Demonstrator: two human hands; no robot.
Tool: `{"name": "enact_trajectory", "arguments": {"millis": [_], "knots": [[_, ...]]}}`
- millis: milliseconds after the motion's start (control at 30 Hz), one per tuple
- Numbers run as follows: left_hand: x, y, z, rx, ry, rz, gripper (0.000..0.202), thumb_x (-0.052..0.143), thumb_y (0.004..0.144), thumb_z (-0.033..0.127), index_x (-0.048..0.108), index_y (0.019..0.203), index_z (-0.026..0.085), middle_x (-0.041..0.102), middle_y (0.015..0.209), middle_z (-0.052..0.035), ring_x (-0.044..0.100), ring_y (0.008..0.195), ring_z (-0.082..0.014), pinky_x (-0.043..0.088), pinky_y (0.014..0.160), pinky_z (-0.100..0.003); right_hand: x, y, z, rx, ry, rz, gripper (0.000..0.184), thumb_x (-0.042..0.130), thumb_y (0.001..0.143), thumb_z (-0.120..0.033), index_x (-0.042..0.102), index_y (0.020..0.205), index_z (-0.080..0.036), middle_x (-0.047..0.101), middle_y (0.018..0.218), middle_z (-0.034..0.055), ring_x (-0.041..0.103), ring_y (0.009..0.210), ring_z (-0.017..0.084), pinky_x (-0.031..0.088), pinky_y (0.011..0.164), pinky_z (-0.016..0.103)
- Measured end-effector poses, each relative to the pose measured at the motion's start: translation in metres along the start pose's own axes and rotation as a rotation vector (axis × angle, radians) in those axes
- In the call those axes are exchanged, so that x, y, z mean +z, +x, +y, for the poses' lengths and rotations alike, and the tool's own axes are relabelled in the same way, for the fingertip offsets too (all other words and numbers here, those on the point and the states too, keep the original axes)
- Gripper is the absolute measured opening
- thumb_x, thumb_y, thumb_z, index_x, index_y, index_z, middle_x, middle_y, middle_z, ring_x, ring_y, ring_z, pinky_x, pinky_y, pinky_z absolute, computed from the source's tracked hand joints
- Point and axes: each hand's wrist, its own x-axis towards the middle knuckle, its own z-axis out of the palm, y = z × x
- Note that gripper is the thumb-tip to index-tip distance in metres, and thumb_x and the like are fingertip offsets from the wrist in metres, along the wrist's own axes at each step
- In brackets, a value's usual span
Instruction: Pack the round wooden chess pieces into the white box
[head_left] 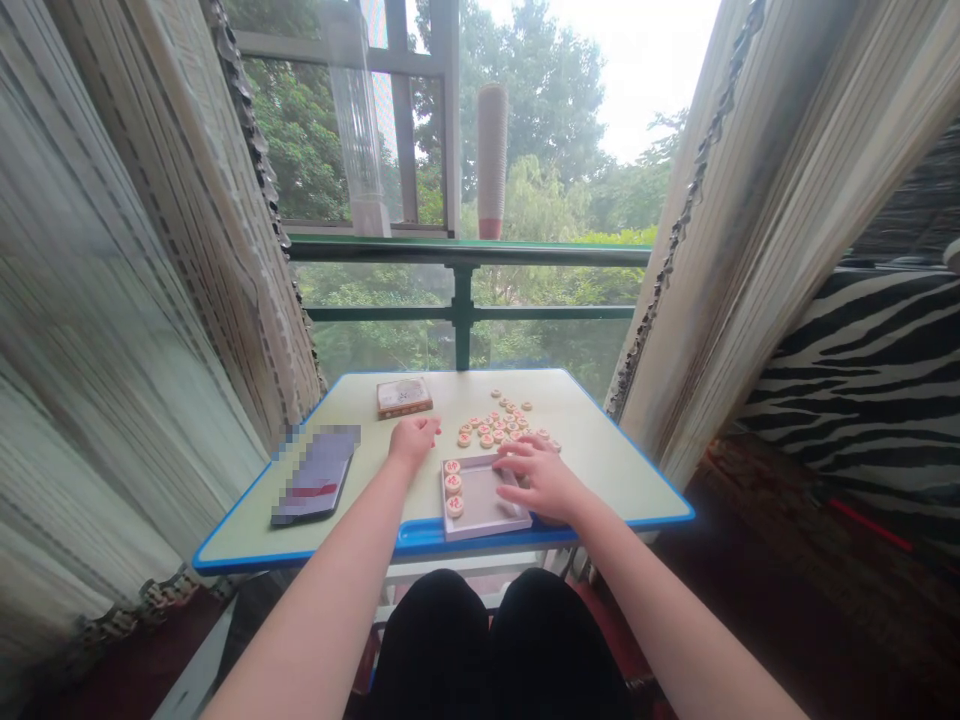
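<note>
A shallow white box tray (480,515) lies near the table's front edge. Along its left side sit three round xiangqi pieces (454,484) with red characters. My right hand (541,474) is over the tray's right rim, fingers apart, and no piece shows in them. Just beyond the tray, several more xiangqi pieces (486,440) lie loose in a cluster, some partly behind my right hand. My left hand (412,443) rests left of that cluster with its fingers curled; whatever they may hold is hidden.
A patterned box lid (405,397) lies at the back left of the blue-edged table (585,410). Near the left edge is a dark, partly blurred flat object (319,478). Curtains (247,250) hang on both sides, and a green railing (465,290) stands behind.
</note>
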Motion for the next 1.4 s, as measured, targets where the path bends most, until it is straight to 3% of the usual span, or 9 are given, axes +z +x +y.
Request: {"name": "enact_trajectory", "arguments": {"millis": [333, 400, 533, 700, 833, 900, 1033, 1200, 1400], "knots": [[0.000, -0.001, 0.000, 0.020, 0.029, -0.015, 0.033, 0.046, 0.071, 0.045, 0.058, 0.057, 0.017, 0.050, 0.045, 0.0010, 0.045, 0.046, -0.0124, 0.032, 0.048, -0.025, 0.002, 0.005, 0.003, 0.040, 0.011, 0.033, 0.036, 0.057, 0.075, -0.046, 0.062, 0.106, -0.027, 0.056, 0.121, 0.0032, 0.039, 0.116, 0.025, 0.026, 0.100, 0.045], [0.000, -0.001, 0.000, 0.028, 0.038, -0.015, 0.033, 0.046, 0.071, 0.045, 0.058, 0.057, 0.017, 0.050, 0.045, 0.0009, 0.046, 0.046, -0.0126, 0.032, 0.049, -0.025, -0.002, 0.010, 0.004, 0.019, 0.020, 0.098, 0.038, 0.059, 0.074, -0.046, 0.062, 0.106, -0.025, 0.058, 0.117, 0.0048, 0.041, 0.114, 0.024, 0.028, 0.098, 0.044], [0.000, 0.000, 0.000, 0.023, 0.027, -0.020, 0.033, 0.047, 0.070, 0.045, 0.058, 0.057, 0.017, 0.051, 0.046, 0.0005, 0.046, 0.047, -0.0127, 0.032, 0.049, -0.025, -0.020, 0.035, 0.007, -0.011, 0.058, 0.174, 0.023, 0.052, 0.082, -0.034, 0.066, 0.093, -0.021, 0.066, 0.098, 0.0062, 0.052, 0.096, 0.019, 0.037, 0.090, 0.037], [0.002, 0.003, 0.002, -0.035, 0.009, -0.008, 0.031, 0.047, 0.069, 0.043, 0.059, 0.059, 0.017, 0.051, 0.045, 0.0006, 0.044, 0.044, -0.0121, 0.032, 0.047, -0.024, -0.034, 0.073, 0.007, -0.025, 0.044, -0.010, 0.018, 0.059, 0.073, -0.029, 0.068, 0.087, -0.022, 0.066, 0.084, 0.0033, 0.055, 0.083, 0.019, 0.041, 0.080, 0.033], [0.004, 0.003, 0.003, 0.001, 0.057, 0.024, 0.028, 0.047, 0.069, 0.039, 0.058, 0.055, 0.018, 0.049, 0.043, 0.0011, 0.045, 0.045, -0.0125, 0.032, 0.048, -0.024, -0.026, 0.086, 0.003, -0.137, 0.010, -0.239, 0.009, 0.067, 0.062, -0.026, 0.069, 0.071, -0.024, 0.065, 0.072, 0.0005, 0.054, 0.076, 0.018, 0.042, 0.068, 0.027], [0.006, 0.005, 0.003, 0.043, 0.139, 0.031, 0.026, 0.046, 0.068, 0.035, 0.055, 0.050, 0.018, 0.047, 0.041, 0.0012, 0.046, 0.047, -0.0133, 0.030, 0.048, -0.025, -0.021, 0.088, 0.004, -0.177, -0.016, -0.281, 0.010, 0.063, 0.063, -0.017, 0.068, 0.069, -0.024, 0.064, 0.067, -0.0005, 0.054, 0.073, 0.017, 0.040, 0.062, 0.025], [0.010, 0.013, 0.002, -0.002, 0.247, 0.078, 0.027, 0.044, 0.070, 0.032, 0.053, 0.048, 0.019, 0.053, 0.046, -0.0009, 0.048, 0.050, -0.0143, 0.029, 0.049, -0.025, -0.014, 0.090, 0.014, -0.226, 0.035, -0.281, 0.013, 0.058, 0.063, -0.011, 0.064, 0.063, -0.022, 0.062, 0.063, -0.0006, 0.053, 0.068, 0.015, 0.039, 0.058, 0.023], [0.014, 0.021, 0.006, -0.032, 0.434, 0.054, 0.030, 0.044, 0.071, 0.036, 0.054, 0.047, 0.020, 0.057, 0.051, -0.0039, 0.050, 0.053, -0.0173, 0.025, 0.050, -0.027, -0.009, 0.088, 0.025, -0.268, 0.126, -0.243, 0.012, 0.056, 0.068, -0.012, 0.062, 0.064, -0.021, 0.061, 0.063, -0.0018, 0.052, 0.063, 0.013, 0.042, 0.069, 0.026], [0.019, 0.037, 0.014, 0.007, 0.491, 0.184, 0.031, 0.041, 0.074, 0.034, 0.057, 0.052, 0.019, 0.061, 0.058, -0.0084, 0.052, 0.058, -0.0199, 0.026, 0.053, -0.028, -0.004, 0.079, 0.024, -0.266, 0.117, -0.185, 0.014, 0.053, 0.069, -0.010, 0.062, 0.070, -0.020, 0.061, 0.069, 0.0005, 0.052, 0.068, 0.013, 0.041, 0.070, 0.026]]}}
